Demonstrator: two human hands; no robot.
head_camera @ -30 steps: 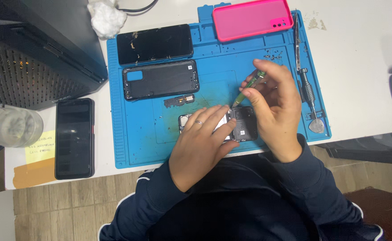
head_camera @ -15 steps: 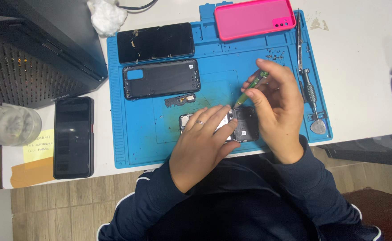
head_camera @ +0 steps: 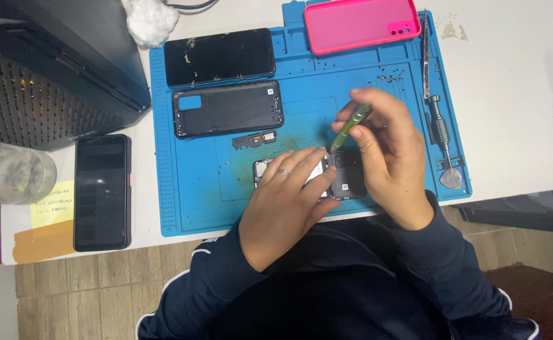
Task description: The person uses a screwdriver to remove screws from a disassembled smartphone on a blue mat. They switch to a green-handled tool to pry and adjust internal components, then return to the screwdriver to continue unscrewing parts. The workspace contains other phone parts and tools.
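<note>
My left hand [head_camera: 286,201] presses flat on an opened phone body [head_camera: 346,179] lying at the near edge of a blue work mat [head_camera: 188,189]. A ring shows on one finger. My right hand [head_camera: 393,151] pinches a green-handled screwdriver [head_camera: 351,124], tip down onto the phone's upper part. A black back cover [head_camera: 227,108] and a cracked black screen [head_camera: 220,55] lie farther back on the mat. A small black part [head_camera: 254,139] sits just left of the phone.
A pink phone case [head_camera: 361,24] lies at the mat's far right. Metal tools [head_camera: 439,123] rest along its right edge. A black phone [head_camera: 101,192], yellow note [head_camera: 51,204] and clear jar [head_camera: 9,173] are left. A black computer case [head_camera: 50,69] stands far left, white wadding [head_camera: 150,22] behind.
Both hands hold the same place on the phone; the screwdriver has barely shifted. Nothing was picked up or let go.
</note>
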